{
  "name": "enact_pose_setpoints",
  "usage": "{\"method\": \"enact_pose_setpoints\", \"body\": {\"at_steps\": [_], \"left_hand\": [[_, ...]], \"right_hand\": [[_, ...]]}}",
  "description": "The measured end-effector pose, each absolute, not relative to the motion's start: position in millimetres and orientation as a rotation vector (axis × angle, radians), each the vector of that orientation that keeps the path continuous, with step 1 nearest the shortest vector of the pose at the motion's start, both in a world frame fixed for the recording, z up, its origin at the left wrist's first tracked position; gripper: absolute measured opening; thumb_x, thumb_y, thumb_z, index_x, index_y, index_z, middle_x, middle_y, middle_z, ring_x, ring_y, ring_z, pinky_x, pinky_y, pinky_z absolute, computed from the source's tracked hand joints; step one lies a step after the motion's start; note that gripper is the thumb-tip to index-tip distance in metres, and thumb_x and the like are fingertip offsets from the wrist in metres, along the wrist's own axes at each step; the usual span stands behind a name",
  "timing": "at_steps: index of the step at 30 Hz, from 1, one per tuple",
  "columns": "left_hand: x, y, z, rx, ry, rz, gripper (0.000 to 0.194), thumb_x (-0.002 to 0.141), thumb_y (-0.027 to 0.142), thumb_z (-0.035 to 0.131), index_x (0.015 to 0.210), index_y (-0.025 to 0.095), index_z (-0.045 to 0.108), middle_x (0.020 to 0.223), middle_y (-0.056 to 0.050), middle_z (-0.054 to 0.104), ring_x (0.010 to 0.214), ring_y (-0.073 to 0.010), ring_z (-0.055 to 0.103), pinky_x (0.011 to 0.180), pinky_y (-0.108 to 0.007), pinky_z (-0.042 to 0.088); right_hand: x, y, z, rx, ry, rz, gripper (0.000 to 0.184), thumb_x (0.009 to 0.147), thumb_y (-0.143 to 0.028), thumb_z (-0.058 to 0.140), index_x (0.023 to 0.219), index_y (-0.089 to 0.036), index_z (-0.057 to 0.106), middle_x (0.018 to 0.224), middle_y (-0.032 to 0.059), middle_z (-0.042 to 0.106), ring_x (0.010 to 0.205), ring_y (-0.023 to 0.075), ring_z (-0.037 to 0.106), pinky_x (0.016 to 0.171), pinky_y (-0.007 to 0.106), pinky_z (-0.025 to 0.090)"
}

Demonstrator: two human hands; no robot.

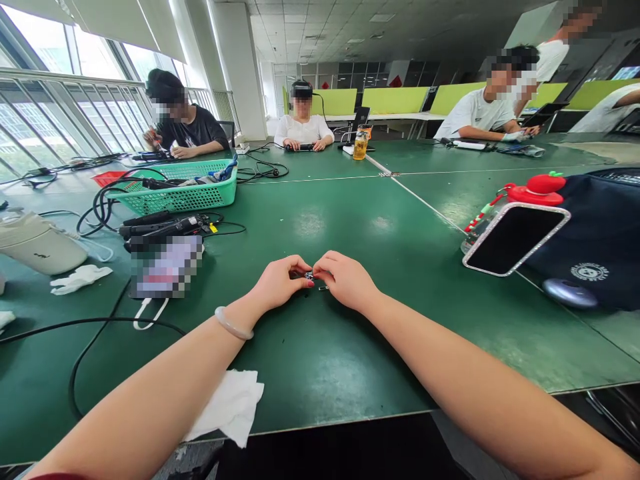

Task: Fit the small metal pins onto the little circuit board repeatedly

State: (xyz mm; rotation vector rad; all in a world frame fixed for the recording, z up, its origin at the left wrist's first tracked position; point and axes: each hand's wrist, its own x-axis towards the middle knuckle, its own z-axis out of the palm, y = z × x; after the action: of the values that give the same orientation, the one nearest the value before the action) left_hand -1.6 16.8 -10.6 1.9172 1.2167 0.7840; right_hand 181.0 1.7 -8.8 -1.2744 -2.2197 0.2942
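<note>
**Small metal part held between two hands, mid-desk**

Largest first. Green desk (310, 223), broad and a little glossy. From my remote seat I see a dark bag (590, 233) at its right, a phone (515, 239) propped tilted in front of it. Green basket (200, 195) far left, with cables and other gear inside; a tissue (240, 400) at the near edge, partly beneath the left forearm.

Both bare hands meet over the desk, fingertips close together. Left hand (280, 283): curled, forefinger and thumb pinching the metal part (309, 275) from its left side. Right hand (347, 280): fingers bunched, tips against the part's right side; whether they truly grip it or merely steady it, I cannot tell. The part sits just above the desk, between the two sets of fingertips, mostly hidden by them. A smaller piece (323, 288) shows just below the right fingertips; its shape is too small to read.

Handling, my judgement: the part has a metallic shine, so likely stiff, very light and rather slippery. Easily flicked away, hard to recover by feel. I would take it at its opposite outer edges, using finger pads and light pressure, keeping it low over the desk. Fine features, if any, could bend under a hard squeeze.
</note>
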Motion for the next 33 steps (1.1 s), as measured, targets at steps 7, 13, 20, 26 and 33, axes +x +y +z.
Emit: {"method": "enact_pose_setpoints", "body": {"at_steps": [7, 13, 20, 26, 33], "left_hand": [[-2, 17, -9, 1.920, 1.177, 0.799, 0.020, 0.065, 0.027, 0.072, 0.080, 0.018, 0.062, 0.081, -0.002, 0.068, 0.079, -0.0172, 0.062, 0.080, -0.034, 0.048], [-2, 15, -10, 1.927, 1.151, 0.787, 0.019, 0.065, 0.025, 0.072, 0.078, 0.018, 0.062, 0.079, -0.001, 0.068, 0.077, -0.0169, 0.062, 0.079, -0.034, 0.048], [-2, 23, -12, 1.478, 1.070, 1.032, 0.032, 0.061, 0.032, 0.076, 0.084, 0.016, 0.060, 0.084, -0.005, 0.070, 0.076, -0.0155, 0.063, 0.078, -0.034, 0.048], [-1, 24, -13, 1.430, 1.071, 1.117, 0.034, 0.060, 0.033, 0.077, 0.082, 0.016, 0.058, 0.084, -0.004, 0.070, 0.077, -0.0145, 0.062, 0.081, -0.033, 0.046], [-4, 27, -20, 1.658, 1.209, 1.025, 0.026, 0.065, 0.030, 0.073, 0.082, 0.017, 0.058, 0.086, -0.005, 0.070, 0.080, -0.0173, 0.064, 0.080, -0.036, 0.047]], "right_hand": [[181, 3, -13, -1.253, -2.177, 0.344, 0.012, 0.085, -0.018, 0.055, 0.081, -0.019, 0.067, 0.087, 0.0020, 0.060, 0.073, 0.0108, 0.052, 0.066, 0.024, 0.038], [181, 3, -9, -1.267, -2.079, 0.469, 0.006, 0.079, -0.017, 0.061, 0.074, -0.018, 0.064, 0.079, -0.0003, 0.057, 0.065, 0.0090, 0.047, 0.063, 0.023, 0.037], [193, 8, -7, -1.364, -2.106, 0.525, 0.007, 0.078, -0.018, 0.061, 0.074, -0.019, 0.067, 0.077, 0.0001, 0.059, 0.066, 0.0103, 0.049, 0.064, 0.024, 0.038], [184, 3, -14, -1.271, -2.379, 0.501, 0.016, 0.077, -0.031, 0.067, 0.090, -0.022, 0.071, 0.090, 0.0018, 0.061, 0.076, 0.0121, 0.055, 0.073, 0.026, 0.042], [174, 0, -19, -1.150, -2.457, 0.451, 0.010, 0.082, -0.022, 0.060, 0.078, -0.021, 0.069, 0.082, 0.0012, 0.061, 0.079, 0.0124, 0.055, 0.073, 0.025, 0.041]]}}
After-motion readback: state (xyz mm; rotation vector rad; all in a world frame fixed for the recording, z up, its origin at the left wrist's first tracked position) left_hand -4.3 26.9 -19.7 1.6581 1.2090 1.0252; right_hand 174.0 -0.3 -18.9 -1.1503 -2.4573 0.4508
